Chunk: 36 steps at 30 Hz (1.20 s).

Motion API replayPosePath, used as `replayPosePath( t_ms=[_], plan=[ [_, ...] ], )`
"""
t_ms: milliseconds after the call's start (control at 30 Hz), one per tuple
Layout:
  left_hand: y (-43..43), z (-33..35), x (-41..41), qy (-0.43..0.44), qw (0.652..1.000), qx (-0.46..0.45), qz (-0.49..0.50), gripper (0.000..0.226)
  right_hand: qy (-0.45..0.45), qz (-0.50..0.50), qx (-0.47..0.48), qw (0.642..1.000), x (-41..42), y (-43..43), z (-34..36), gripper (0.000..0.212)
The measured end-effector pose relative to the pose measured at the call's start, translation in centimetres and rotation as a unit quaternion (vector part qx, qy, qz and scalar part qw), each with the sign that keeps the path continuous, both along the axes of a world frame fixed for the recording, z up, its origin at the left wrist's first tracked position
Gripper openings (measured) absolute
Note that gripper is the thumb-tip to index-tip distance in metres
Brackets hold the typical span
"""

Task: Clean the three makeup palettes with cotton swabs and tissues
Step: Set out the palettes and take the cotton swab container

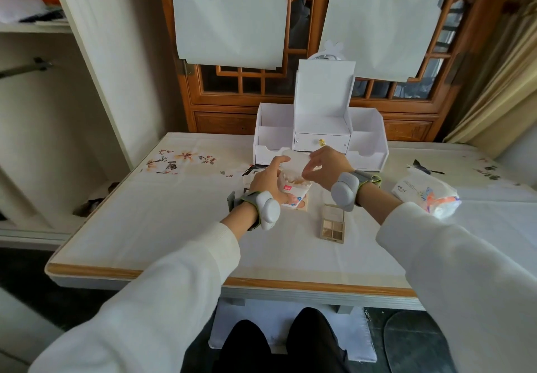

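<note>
My left hand [268, 179] grips a clear box of cotton swabs [293, 189] held above the table, its translucent lid [295, 160] flipped up. My right hand [325, 165] is at the box's open top, fingers curled over the swab tips and pinching there. An open eyeshadow palette [332, 224] with brown shades lies on the table below my right wrist. A second, beige palette [302, 204] lies under the swab box, mostly hidden. A dark-edged item [250, 171] peeks out behind my left hand. A soft tissue pack [425, 194] lies at the right.
A white desktop organiser [321, 131] with a small drawer stands at the table's back, just behind my hands. The table [162, 215] has a wooden front edge. A wooden cabinet stands behind, an open wardrobe to the left.
</note>
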<state>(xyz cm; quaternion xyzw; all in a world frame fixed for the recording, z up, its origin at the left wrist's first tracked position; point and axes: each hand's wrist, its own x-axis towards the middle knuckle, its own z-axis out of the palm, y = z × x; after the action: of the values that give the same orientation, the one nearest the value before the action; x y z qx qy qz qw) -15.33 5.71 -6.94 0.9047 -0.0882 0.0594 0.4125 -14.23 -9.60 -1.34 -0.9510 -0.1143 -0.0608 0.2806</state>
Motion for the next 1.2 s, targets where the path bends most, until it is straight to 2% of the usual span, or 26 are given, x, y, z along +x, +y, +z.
replayPosePath(
  t_ms=[133,267,367,433,567,700,833,967,1100,1200],
  plan=[
    [0.0,-0.2,0.0,-0.002,1.0,0.002,0.002,0.087,-0.025,-0.023,0.061,0.998,0.3,-0.3,0.4,0.017],
    [-0.2,-0.2,-0.1,0.0,1.0,0.004,-0.005,0.089,-0.018,-0.045,0.178,0.983,1.0,-1.2,0.8,0.011],
    [-0.4,0.0,-0.1,0.003,1.0,-0.001,-0.01,0.09,0.016,-0.043,0.275,0.96,1.4,-1.8,1.1,0.012],
    [-0.4,0.1,-0.1,0.006,1.0,-0.012,-0.01,0.091,0.043,-0.043,0.303,0.951,1.6,-2.1,1.2,0.012],
    [-0.3,0.3,-0.4,0.007,0.999,-0.039,-0.012,0.089,0.075,-0.073,0.303,0.947,2.2,-2.8,1.0,0.015],
    [-0.1,0.5,-0.6,0.019,0.998,-0.043,-0.029,0.086,0.1,-0.115,0.213,0.965,3.0,-3.0,0.4,0.025],
    [-0.1,0.4,-0.9,0.004,0.999,-0.039,-0.038,0.076,0.136,-0.1,0.149,0.974,3.5,-3.1,-0.2,0.026],
    [-0.2,0.2,-1.0,0.019,0.999,-0.036,-0.029,0.069,0.129,-0.087,0.169,0.973,2.8,-2.7,-0.1,0.028],
    [0.0,0.2,-0.9,0.051,0.997,-0.054,-0.009,0.07,0.13,-0.081,0.136,0.979,2.2,-2.1,0.3,0.029],
    [0.2,0.4,-0.8,0.065,0.995,-0.079,0.011,0.072,0.163,-0.054,0.195,0.966,2.0,-2.2,0.1,0.026]
  ],
)
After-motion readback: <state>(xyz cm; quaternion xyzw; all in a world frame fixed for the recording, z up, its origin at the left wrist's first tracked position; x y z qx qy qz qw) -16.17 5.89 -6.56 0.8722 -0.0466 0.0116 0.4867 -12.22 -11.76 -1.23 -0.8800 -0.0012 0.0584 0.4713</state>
